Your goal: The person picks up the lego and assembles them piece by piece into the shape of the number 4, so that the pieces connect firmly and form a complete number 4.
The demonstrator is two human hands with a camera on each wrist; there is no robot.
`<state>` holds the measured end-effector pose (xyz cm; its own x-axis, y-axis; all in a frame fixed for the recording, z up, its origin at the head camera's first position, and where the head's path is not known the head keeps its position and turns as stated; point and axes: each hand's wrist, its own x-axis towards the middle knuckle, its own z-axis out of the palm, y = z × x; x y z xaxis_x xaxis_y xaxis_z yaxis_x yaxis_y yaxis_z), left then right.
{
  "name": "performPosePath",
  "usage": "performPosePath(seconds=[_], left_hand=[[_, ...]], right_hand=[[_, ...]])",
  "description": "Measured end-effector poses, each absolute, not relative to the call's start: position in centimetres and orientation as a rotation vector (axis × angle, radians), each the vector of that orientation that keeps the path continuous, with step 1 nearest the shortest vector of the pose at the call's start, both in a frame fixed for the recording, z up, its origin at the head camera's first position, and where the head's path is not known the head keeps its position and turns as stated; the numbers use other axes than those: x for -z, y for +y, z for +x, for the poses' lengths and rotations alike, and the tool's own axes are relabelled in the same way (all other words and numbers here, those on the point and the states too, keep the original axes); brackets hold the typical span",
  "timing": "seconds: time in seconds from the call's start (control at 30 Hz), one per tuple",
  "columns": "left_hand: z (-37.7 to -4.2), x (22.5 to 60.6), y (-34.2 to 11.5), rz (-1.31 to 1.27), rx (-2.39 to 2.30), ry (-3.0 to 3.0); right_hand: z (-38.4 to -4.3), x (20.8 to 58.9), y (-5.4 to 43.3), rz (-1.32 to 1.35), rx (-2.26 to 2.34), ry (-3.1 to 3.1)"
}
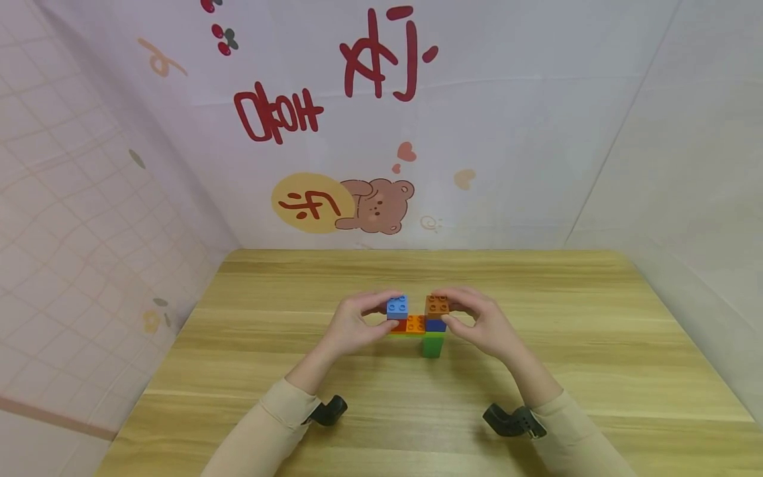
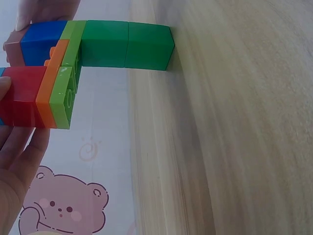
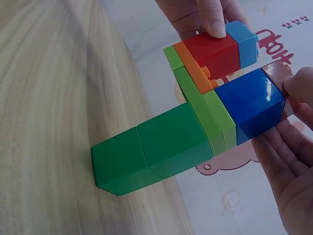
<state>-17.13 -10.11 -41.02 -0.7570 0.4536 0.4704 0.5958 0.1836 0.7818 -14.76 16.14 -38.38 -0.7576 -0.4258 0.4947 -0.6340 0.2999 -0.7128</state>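
A toy brick structure stands on the table, held from both sides. Two green bricks (image 3: 171, 142) form its single leg, touching the tabletop. Lime green plates (image 3: 200, 105) lie across the top and jut out to the left, with an orange plate (image 2: 50, 88) over them. On the left end sits a red brick (image 2: 24, 93) capped by a light blue brick (image 1: 397, 314); my left hand (image 1: 352, 324) pinches the red one between thumb and fingers. Above the leg, a dark blue brick (image 3: 252, 105) carries a brown brick (image 1: 437, 311), which my right hand (image 1: 485, 324) grips.
The wood-grain table (image 1: 286, 285) extends around the structure. Behind it hangs a white cloth backdrop (image 1: 507, 132) printed with a bear and red characters, and cloth walls rise at both sides. Each wrist carries a black camera mount (image 1: 509, 422).
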Motion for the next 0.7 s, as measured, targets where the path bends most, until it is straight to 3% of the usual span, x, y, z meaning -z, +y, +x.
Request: performPosePath(seconds=[0.7], left_hand=[[-17.10,41.22,-10.05,-0.977,1.752,-2.302]], right_hand=[[-14.79,39.31,16.39,1.001,-1.607,-2.281]])
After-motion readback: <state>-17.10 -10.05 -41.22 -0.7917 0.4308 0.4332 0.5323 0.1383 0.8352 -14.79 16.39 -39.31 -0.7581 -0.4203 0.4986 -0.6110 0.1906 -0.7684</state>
